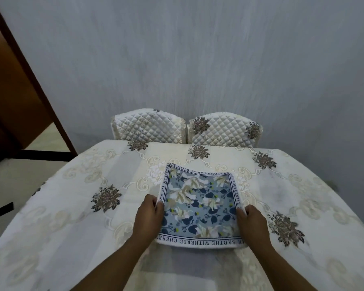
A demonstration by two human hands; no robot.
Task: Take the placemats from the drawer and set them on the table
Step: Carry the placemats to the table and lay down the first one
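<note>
A: Where is the placemat (199,206) at this moment?

B: On the near middle of the worktop (57,208), which is covered by a cream cloth with brown flower motifs. The mat is square, with a blue floral centre and a white border carrying dark printed lettering. Its near edge looks slightly lifted off the cloth; the far edge seems to lie flat, though I cannot be sure.

A: And the hands?

B: The left hand (148,215) grips the mat's left edge, fingers curled around it, thumb on the upper face. The right hand (253,222) does the same on the right edge. Both are closed onto the mat, one on each side, with the forearms reaching in from the near edge of the view.

A: Is it one mat or a stack?

B: The edges look thick, but I cannot tell how many layers there are.

A: Anything beyond it?

B: Two chairs with quilted cream covers stand side by side at the far side of the worktop: one to the left (148,127), one to the right (224,129). Behind them is a pale wall (198,59), and at far left a brown wooden door frame (29,76).
</note>
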